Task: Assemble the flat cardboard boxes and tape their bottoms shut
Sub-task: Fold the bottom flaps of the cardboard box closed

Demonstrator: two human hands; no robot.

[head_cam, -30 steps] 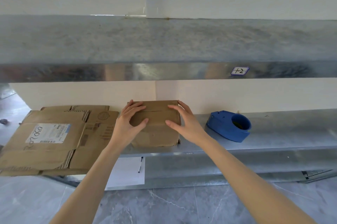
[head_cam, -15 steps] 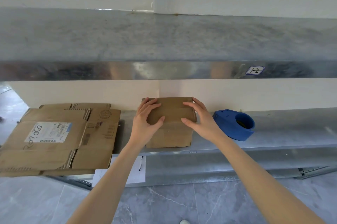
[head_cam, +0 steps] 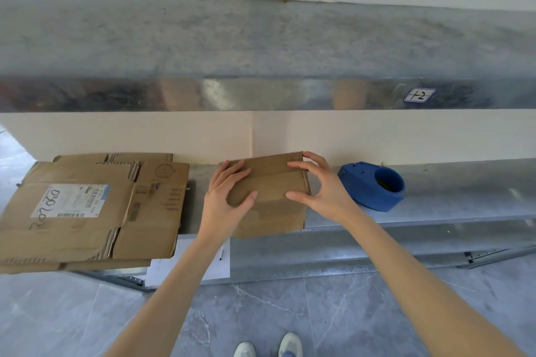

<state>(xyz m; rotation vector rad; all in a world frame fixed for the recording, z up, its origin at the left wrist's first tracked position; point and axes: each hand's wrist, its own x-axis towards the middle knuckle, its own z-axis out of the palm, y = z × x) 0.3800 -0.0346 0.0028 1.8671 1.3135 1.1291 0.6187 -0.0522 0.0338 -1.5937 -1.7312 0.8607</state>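
Between the two hands, at the front edge of a grey metal shelf (head_cam: 449,191): small brown cardboard box (head_cam: 269,211), already squared up, flaps folded shut on top (presumably the bottom, turned upward), seam with no visible tape. Held that way most likely to stop the flaps springing open before taping.

Just right of the right hand (head_cam: 322,185), within easy reach: blue plastic tape dispenser (head_cam: 371,185), parked there, by the look of it, for the taping step. Well left of the left hand (head_cam: 223,200): stack of flattened brown cardboard boxes (head_cam: 87,211), white shipping label on the top one, overhanging the shelf edge and not yet assembled.

Left hand laid flat, fingers nearly straight across the left part of the top flap, thumb stretched onto the front face; pressing rather than clutching. Right hand arched like a claw over the right end of the box, fingertips on the top and far edge, thumb on the front face, clasping that end. Both forearms reaching forward and slightly inward.

Likely next: freeing the right hand for the dispenser while pressing down with the left.
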